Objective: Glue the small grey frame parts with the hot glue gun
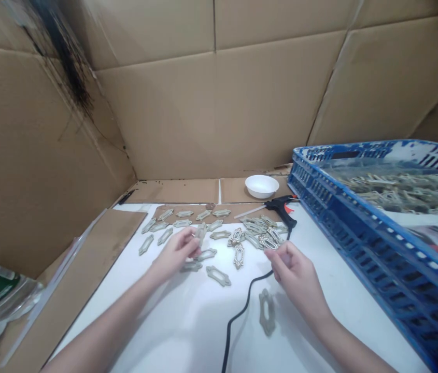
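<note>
Pale frame (pixel 201 234) in the left hand (pixel 183 247), and pinching it there between thumb and fingers, tilting it up off the table (pixel 187 326)! Over to the right hand (pixel 294 267): bringing thumb and fingers together at the near end of a patterned frame (pixel 268 242), touching it at the pile's edge, but not showing clearly whether gripping it or only resting against it. Lying just under and beside the left hand, two plain frames (pixel 192 266); lying between the hands, another plain one and a pair of ornate frames (pixel 239 256), nearly end to end. Sitting alone nearer the camera, below the right hand, a loose frame (pixel 267 312).

Moving outward, spreading across the far side in loose rows, more plain pieces, some lying on a cardboard strip (pixel 234 209). Resting behind the pile, a black glue gun (pixel 281 207) with its white stick (pixel 250 211) pointing left, and trailing from it, a black cord (pixel 248 300) curving past the right fingertips and down between the arms. Standing beyond, a white bowl (pixel 262 186). Flanking everything on the right, a blue crate (pixel 343 228), holding bagged frames (pixel 405 189).
</note>
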The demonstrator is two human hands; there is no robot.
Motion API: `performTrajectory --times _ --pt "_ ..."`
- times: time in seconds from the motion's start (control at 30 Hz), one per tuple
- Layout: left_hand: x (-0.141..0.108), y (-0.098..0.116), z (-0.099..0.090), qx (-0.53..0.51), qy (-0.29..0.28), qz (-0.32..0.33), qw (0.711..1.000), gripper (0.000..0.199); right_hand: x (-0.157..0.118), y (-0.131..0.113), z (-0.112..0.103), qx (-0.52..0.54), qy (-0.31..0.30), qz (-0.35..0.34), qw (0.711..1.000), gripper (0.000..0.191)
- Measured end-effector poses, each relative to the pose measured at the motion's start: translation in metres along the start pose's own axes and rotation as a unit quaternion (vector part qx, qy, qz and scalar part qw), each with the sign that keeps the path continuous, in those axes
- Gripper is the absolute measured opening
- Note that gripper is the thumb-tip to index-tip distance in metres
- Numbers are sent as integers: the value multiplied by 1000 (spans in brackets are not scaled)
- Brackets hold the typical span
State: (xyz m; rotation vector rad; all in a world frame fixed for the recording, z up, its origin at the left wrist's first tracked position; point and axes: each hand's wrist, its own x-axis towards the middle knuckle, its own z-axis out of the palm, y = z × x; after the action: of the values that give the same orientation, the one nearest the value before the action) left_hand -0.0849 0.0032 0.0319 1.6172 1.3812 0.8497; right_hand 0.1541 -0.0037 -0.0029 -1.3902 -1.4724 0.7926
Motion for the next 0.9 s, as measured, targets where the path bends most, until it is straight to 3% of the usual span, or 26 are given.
performTrajectory --times 0.13,0.2,0.27,0.5,0.67,0.8,0.9 --pt "-7 12 -54 145 -161 -26 976 26 3 -1 -3 53 -43 27 997 40" --pt "-15 12 -66 209 -207 -38 955 24 2 -1 -1 64 -49 29 996 40" --pt "-20 6 -70 251 -217 -50 942 21 2 -1 0 73 -57 35 995 39" --pt "-25 -16 -47 313 -191 -59 929 18 0 -8 -1 135 -58 64 987 34" --pt "-29 -17 -24 367 -110 -23 923 18 1 -15 -3 175 -66 72 980 30" --pt "-28 -7 -8 437 -78 -2 896 21 2 -19 -5 194 -70 82 975 21" --pt "-25 2 1 506 -98 -13 857 24 2 -21 -7 199 -81 87 973 16"
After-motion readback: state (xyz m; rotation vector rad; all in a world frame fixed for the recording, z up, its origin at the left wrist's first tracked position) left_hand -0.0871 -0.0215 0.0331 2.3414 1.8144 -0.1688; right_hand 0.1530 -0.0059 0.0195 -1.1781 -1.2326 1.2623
